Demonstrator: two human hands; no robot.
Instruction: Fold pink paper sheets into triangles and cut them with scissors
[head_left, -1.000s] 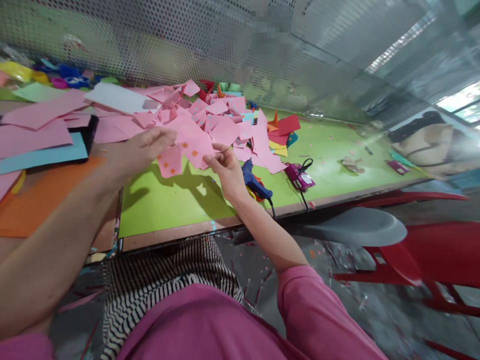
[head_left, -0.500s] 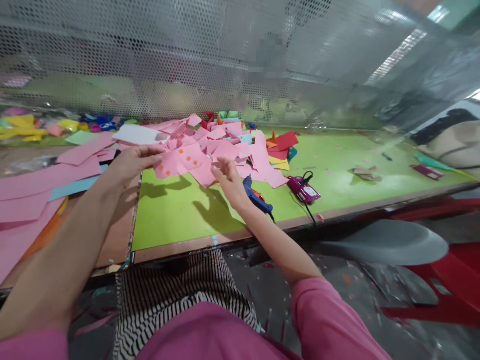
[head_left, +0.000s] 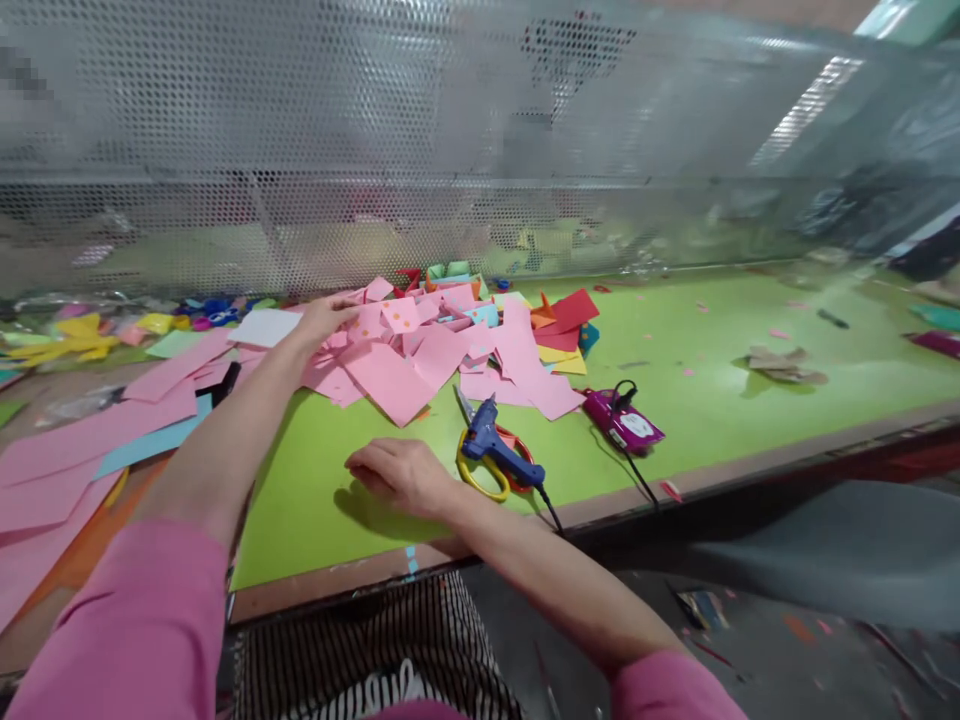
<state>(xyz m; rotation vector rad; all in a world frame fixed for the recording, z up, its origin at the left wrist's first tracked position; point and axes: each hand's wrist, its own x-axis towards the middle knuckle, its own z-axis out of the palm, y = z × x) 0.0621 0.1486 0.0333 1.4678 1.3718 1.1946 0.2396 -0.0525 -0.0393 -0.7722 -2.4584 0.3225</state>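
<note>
My left hand (head_left: 324,322) reaches into the heap of pink paper pieces (head_left: 442,350) at the back of the green work surface. Its fingertips pinch a pink paper piece with orange squares (head_left: 367,322); a second dotted piece (head_left: 400,315) lies beside it. Low over the green surface, nearer the front edge, hangs my right hand (head_left: 397,475). Its fingers are curled together, with nothing visible in them. To its right, a blue glue gun (head_left: 499,445) lies across scissors with a yellow and a red handle (head_left: 480,478).
Large pink sheets (head_left: 97,440) cover the left side. A purple device with a black cable (head_left: 626,420) lies to the right. Red paper (head_left: 570,318) and yellow scraps sit behind it. A perforated metal screen (head_left: 337,130) rises along the back edge.
My left hand has moved the dotted pink paper back onto the heap. My right hand has drawn back toward the front edge and curled its fingers, uncovering the scissors. The view has shifted.
</note>
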